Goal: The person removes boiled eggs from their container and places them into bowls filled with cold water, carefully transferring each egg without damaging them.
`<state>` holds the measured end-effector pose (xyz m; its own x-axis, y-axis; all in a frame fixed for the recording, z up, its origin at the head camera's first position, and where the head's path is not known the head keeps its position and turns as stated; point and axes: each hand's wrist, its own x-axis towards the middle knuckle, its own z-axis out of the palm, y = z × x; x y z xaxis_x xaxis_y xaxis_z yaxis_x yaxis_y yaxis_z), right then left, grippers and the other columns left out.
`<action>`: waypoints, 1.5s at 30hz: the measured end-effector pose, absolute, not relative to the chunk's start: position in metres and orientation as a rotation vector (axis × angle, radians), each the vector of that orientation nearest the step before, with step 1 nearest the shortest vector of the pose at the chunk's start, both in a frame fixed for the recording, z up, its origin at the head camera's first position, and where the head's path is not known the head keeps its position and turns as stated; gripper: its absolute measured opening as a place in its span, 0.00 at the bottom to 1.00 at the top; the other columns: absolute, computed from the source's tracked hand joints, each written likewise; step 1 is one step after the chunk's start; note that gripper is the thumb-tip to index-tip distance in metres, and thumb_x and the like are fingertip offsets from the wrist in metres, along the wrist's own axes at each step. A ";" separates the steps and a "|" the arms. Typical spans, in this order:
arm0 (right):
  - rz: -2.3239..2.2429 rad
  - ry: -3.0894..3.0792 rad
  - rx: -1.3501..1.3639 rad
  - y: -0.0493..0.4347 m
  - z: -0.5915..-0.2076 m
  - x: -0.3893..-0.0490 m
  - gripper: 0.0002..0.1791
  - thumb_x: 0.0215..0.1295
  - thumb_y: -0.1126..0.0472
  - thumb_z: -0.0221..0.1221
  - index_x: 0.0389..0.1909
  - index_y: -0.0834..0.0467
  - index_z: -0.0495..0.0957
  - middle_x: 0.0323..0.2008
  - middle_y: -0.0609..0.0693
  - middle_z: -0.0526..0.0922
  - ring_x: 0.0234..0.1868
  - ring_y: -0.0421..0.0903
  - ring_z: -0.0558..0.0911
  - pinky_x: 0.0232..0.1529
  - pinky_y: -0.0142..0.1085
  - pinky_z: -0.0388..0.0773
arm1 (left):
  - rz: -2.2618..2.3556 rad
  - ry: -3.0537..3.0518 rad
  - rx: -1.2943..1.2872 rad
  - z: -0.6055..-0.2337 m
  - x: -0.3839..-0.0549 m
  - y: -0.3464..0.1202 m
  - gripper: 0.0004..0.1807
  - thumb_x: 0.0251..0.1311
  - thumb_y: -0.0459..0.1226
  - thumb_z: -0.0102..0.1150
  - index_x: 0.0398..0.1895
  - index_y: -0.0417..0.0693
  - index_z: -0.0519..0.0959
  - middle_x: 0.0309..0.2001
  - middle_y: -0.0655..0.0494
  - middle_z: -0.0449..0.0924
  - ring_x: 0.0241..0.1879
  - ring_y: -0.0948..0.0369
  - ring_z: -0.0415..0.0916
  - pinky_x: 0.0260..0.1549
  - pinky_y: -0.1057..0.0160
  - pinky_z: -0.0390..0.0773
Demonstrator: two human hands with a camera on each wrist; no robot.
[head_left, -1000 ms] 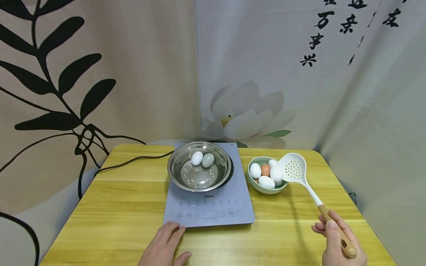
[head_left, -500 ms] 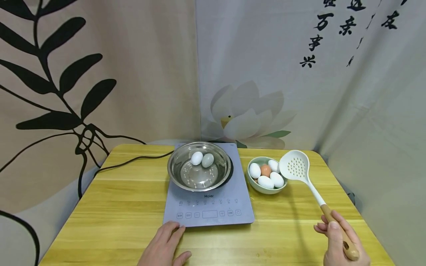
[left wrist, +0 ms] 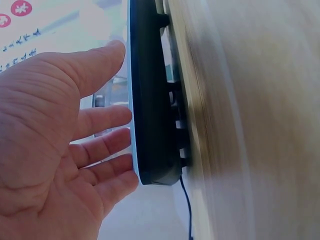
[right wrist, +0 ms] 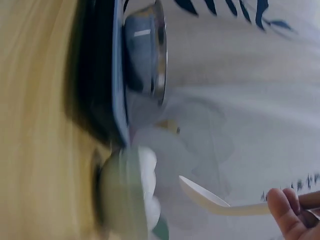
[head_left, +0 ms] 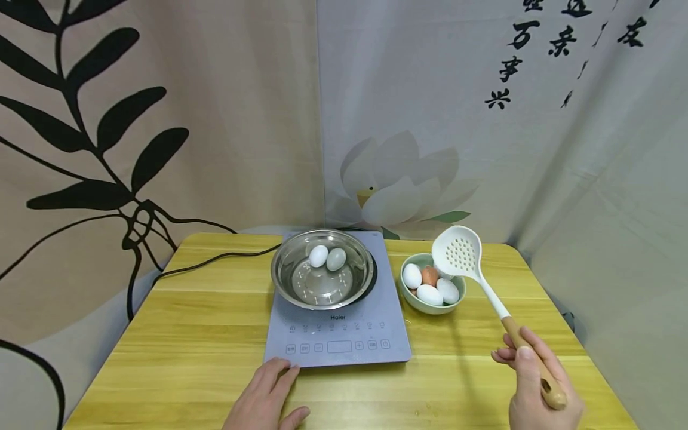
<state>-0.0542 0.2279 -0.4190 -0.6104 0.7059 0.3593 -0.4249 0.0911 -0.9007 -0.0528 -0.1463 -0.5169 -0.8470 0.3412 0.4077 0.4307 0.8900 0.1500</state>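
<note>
My right hand [head_left: 543, 382] grips the wooden handle of a white slotted spoon [head_left: 457, 251]. In the right wrist view the spoon head hangs in the air above the green bowl [right wrist: 120, 195], apart from the eggs. Several white eggs and a brown egg [head_left: 429, 275] fill that bowl; the spoon hides part of one at the back. My left hand [head_left: 263, 397] has its fingertips at the front edge of the grey induction cooktop [head_left: 338, 331], as the left wrist view also shows. On the cooktop stands a steel pot [head_left: 322, 292] holding two eggs [head_left: 326, 257], one white, one greyish.
A black power cord [head_left: 215, 258] runs from the cooktop across the left of the wooden table [head_left: 177, 334]. Behind and to the right hang printed curtains [head_left: 258, 119], close to the table's back edge. The bowl sits just right of the cooktop.
The slotted spoon first shifted slightly right, uncovering eggs in the bowl, then moved left and up over the bowl's back side. My left hand stays in place.
</note>
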 end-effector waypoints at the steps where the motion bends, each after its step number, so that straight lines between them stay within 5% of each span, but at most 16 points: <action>1: 1.676 -1.532 -0.268 0.224 -0.417 -0.057 0.16 0.75 0.69 0.62 0.58 0.75 0.83 0.37 0.53 0.94 0.29 0.43 0.90 0.36 0.29 0.90 | -0.339 -2.685 -0.566 -0.517 -0.053 -0.146 0.36 0.50 0.57 0.81 0.56 0.43 0.86 0.58 0.56 0.77 0.60 0.57 0.77 0.59 0.55 0.85; 10: 1.453 -1.800 0.497 0.182 -0.424 -0.101 0.21 0.67 0.82 0.58 0.60 0.75 0.81 0.43 0.51 0.92 0.40 0.35 0.90 0.46 0.21 0.86 | -0.431 -2.811 -0.553 -0.512 -0.051 -0.145 0.37 0.58 0.59 0.75 0.61 0.42 0.84 0.62 0.55 0.76 0.63 0.57 0.75 0.63 0.51 0.83; 16: 1.032 -1.879 0.743 0.150 -0.427 -0.132 0.17 0.75 0.63 0.62 0.58 0.68 0.85 0.47 0.60 0.90 0.44 0.45 0.88 0.54 0.22 0.84 | -0.352 -2.696 -0.601 -0.518 -0.053 -0.145 0.37 0.54 0.59 0.78 0.59 0.43 0.85 0.60 0.55 0.77 0.61 0.58 0.76 0.60 0.55 0.85; 19: 0.915 -1.877 0.821 0.138 -0.427 -0.141 0.20 0.80 0.55 0.58 0.57 0.68 0.85 0.47 0.59 0.90 0.43 0.52 0.88 0.54 0.27 0.86 | -0.337 -2.645 -0.615 -0.520 -0.055 -0.145 0.38 0.53 0.60 0.78 0.58 0.43 0.86 0.59 0.56 0.77 0.60 0.57 0.77 0.59 0.55 0.85; 26: 0.736 -1.873 0.895 0.124 -0.425 -0.149 0.21 0.82 0.55 0.54 0.56 0.67 0.85 0.43 0.56 0.90 0.40 0.51 0.88 0.43 0.39 0.89 | -0.330 -2.595 -0.632 -0.521 -0.056 -0.147 0.37 0.52 0.60 0.78 0.57 0.44 0.86 0.58 0.56 0.78 0.59 0.57 0.77 0.58 0.55 0.85; 45: 0.820 -1.834 1.041 0.116 -0.432 -0.131 0.18 0.80 0.58 0.56 0.56 0.68 0.84 0.42 0.57 0.89 0.40 0.49 0.88 0.44 0.33 0.90 | -0.300 -2.556 -0.617 -0.524 -0.056 -0.150 0.37 0.49 0.61 0.79 0.55 0.45 0.87 0.57 0.56 0.78 0.58 0.57 0.78 0.56 0.56 0.85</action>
